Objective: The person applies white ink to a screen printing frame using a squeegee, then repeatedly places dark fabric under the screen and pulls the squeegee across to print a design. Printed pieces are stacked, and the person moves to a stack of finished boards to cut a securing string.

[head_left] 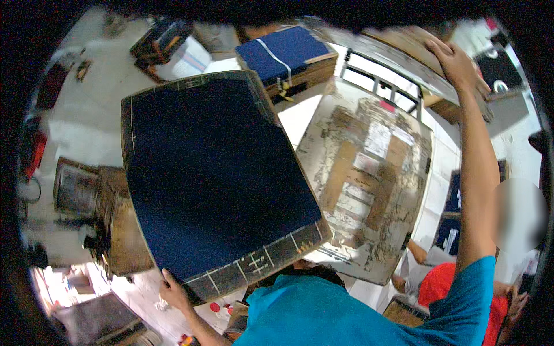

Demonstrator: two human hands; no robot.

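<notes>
A cluttered workshop with a pale tiled floor (pixel 86 132) lies below, crowded with stacks of boards, a dark case (pixel 161 40) at the top, and a low stand (pixel 118 225) of brown boards at the left. The person in a teal shirt holds a big dark blue board (pixel 213 179), edged with pale cut marks, tilted up in front of the body; it seems held so because it is too wide to carry flat, and one near corner gives a handle. The left hand (pixel 172 290) sits at that lower left corner, fingers (pixel 167 279) curled closed over the edge, gripping the board. The right hand (pixel 459 63) reaches far up and to the right, arm nearly straight, and lies palm down on a brown slab (pixel 415 49) at the top, likely to steady it or the body; its fingers look spread and flat on the surface, pressing, not clenched around anything. Beside the blue board, partly behind its right edge, a worn cardboard sheet (pixel 369 179) with torn tape and labels leans. A box (pixel 288 55) wrapped in blue stands beyond. Another person in red (pixel 441 285) crouches at the lower right.
</notes>
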